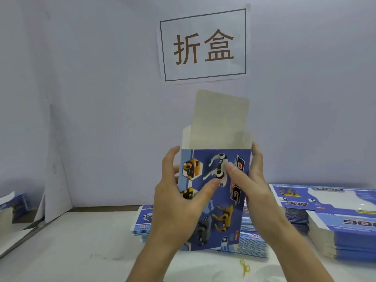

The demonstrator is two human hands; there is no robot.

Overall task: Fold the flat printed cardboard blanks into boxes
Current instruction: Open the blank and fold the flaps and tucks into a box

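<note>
A blue printed box [221, 202] with robot-dog pictures stands upright in the air in front of me, opened into a tube. Its plain grey top flap [220, 115] sticks straight up, with short side flaps beside it. My left hand [179, 202] grips the box's left edge, thumb across the printed front. My right hand [252, 180] holds the right edge, thumb lying on the front panel and fingers behind. Beneath the box lies a stack of flat blanks [251, 241] on the white table [71, 247].
More stacks of flat blue blanks [337, 218] fill the right side of the table. A smaller pile [12, 204] sits at the far left behind a leaning white board [55, 180]. A yellow rubber band [244, 267] lies near the front. A paper sign [203, 45] hangs on the wall.
</note>
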